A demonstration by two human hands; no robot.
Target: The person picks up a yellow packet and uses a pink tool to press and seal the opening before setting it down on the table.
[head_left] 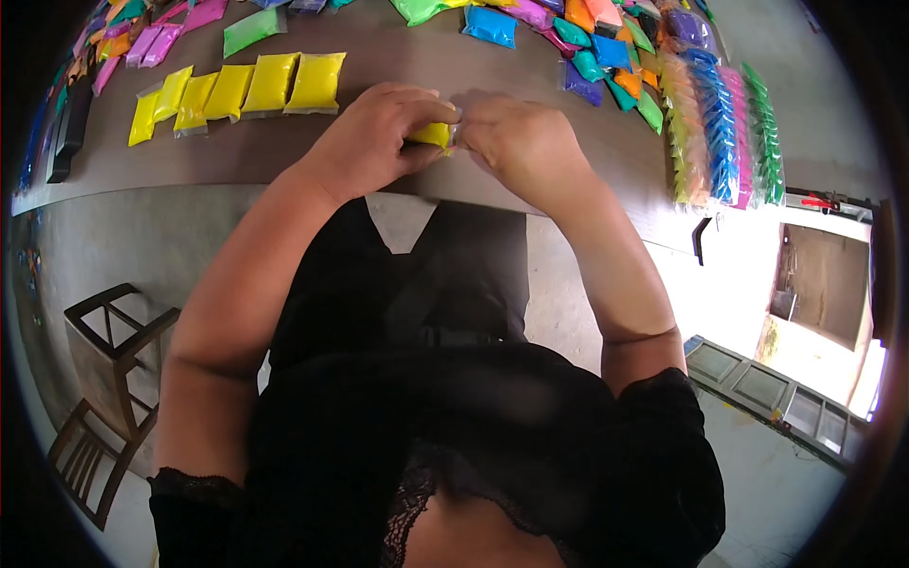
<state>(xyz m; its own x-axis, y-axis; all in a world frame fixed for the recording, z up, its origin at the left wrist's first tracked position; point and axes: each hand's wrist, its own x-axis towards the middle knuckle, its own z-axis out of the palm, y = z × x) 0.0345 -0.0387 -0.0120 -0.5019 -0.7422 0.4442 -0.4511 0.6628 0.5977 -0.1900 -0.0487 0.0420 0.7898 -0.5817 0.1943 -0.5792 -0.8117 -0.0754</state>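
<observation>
"Packet (431, 134) in the person's grasp: how many, and where?"

"Just one, yellow, held over the near part of the table (388, 52), in front of the body."

"And the two hands?"

"The left hand (379, 128) is wrapped around it, fingers over the top and thumb below. The right hand (519, 140) has its fingers curled in against the right end. Its fingertips are hidden, so I cannot tell whether they pinch the clear edge or only press on it. The two hands nearly meet there."

"Any more yellow ones?"

"Six, in a row of yellow packets (271, 83) to the left of the left hand. They lie side by side, slightly askew toward the far left end."

"What lies past them?"

"One green packet (251, 34) above the row, with pink packets (154, 44) farther left. One blue packet (490, 26) lies beyond the hands, next to a mixed heap of packets (620, 62) too crowded to count."

"And at the right end?"

"Five long strips (722, 128), counted by colour: yellow, orange, blue, pink and green. They run side by side toward the table's near edge."

"Off the table?"

"Two black trouser legs (473, 265) below its edge, and dark wooden chair frames (115, 354) at lower left; they overlap, so I won't number them."
</observation>
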